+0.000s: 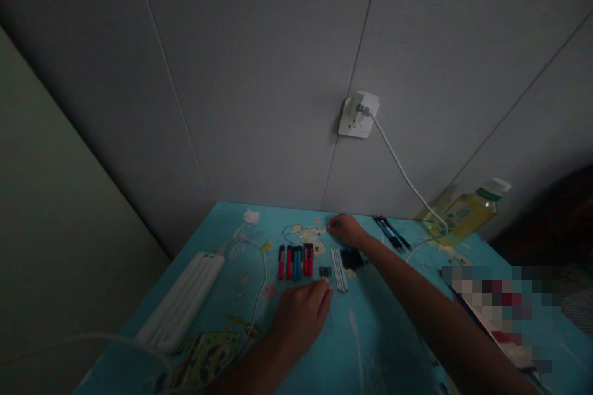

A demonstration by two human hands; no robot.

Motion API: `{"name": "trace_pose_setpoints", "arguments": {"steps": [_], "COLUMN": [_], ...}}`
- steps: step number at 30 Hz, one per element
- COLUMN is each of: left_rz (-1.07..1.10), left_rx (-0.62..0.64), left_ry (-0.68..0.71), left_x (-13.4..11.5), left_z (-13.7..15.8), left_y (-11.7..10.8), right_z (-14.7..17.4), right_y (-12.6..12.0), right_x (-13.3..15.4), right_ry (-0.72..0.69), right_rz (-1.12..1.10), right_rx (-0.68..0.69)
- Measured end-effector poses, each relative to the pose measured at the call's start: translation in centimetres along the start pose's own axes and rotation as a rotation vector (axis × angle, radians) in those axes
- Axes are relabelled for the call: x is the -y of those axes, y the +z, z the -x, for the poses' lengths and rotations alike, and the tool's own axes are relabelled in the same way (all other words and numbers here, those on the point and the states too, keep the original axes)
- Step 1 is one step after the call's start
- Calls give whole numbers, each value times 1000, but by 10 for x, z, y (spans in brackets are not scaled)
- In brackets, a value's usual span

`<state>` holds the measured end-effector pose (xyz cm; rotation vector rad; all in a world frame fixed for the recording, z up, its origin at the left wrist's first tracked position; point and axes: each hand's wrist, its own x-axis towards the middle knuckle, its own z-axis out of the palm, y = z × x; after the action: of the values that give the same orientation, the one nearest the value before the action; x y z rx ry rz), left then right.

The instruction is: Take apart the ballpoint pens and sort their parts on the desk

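Observation:
My left hand [303, 308] is curled low over the blue tabletop, fingertips pressed together. Whatever they may hold is hidden. Just beyond them lies a small cluster of dark little parts [325, 271]. My right hand [346, 230] reaches to the far side with its fingers closed in a pinch; any object there is too small to name. Between the hands, red and blue pen barrels [295, 262] lie side by side in a row. Thin white pen refills [339, 270] lie to their right, next to a pile of black pieces [353, 259], partly behind my right forearm.
Several dark and blue pens [393, 234] lie at the back right. A bottle of yellow liquid [467, 213] stands behind them. A white power strip [183, 302] and its cord occupy the left side. A charger [365, 105] is plugged into the wall, its cable hanging to the table.

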<state>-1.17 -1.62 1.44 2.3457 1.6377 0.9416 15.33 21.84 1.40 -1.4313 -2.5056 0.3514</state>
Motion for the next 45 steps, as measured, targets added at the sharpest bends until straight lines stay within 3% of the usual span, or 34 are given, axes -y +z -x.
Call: {"name": "trace_pose_setpoints", "arguments": {"steps": [10,13,19,25,30,35,36,38,39,42,45], "left_rz": [-14,-10,-14,0,33,68,47,-24,-64,-163,-219], "left_rx": [27,21,17,13,0,-242,-273,-273,-249,-187,-180], "left_ry": [-8,-4,23,33,26,66,113,228,280,347,347], "left_x": [3,3,1,0,1,0,-1,-3,-3,-3,3], "left_z": [4,3,2,2,0,2,3,5,6,5,2], "left_y": [5,4,5,3,5,1,0,-2,-3,-2,0], "right_z": [10,25,68,83,89,138,151,176,185,198,199], "right_y": [-11,-31,-64,-69,-88,-80,-73,-57,-49,-31,-20], "right_x": [5,-9,-50,-51,-22,44,58,82,90,98,87], "right_ry": [36,164,549,684,618,378,285,2,-59,-46,25], "right_rz": [72,161,362,364,304,155,80,-308,-472,-817,-916], "right_rx": [14,-31,-54,27,-30,-25,4,29,28,-14,-33]}}
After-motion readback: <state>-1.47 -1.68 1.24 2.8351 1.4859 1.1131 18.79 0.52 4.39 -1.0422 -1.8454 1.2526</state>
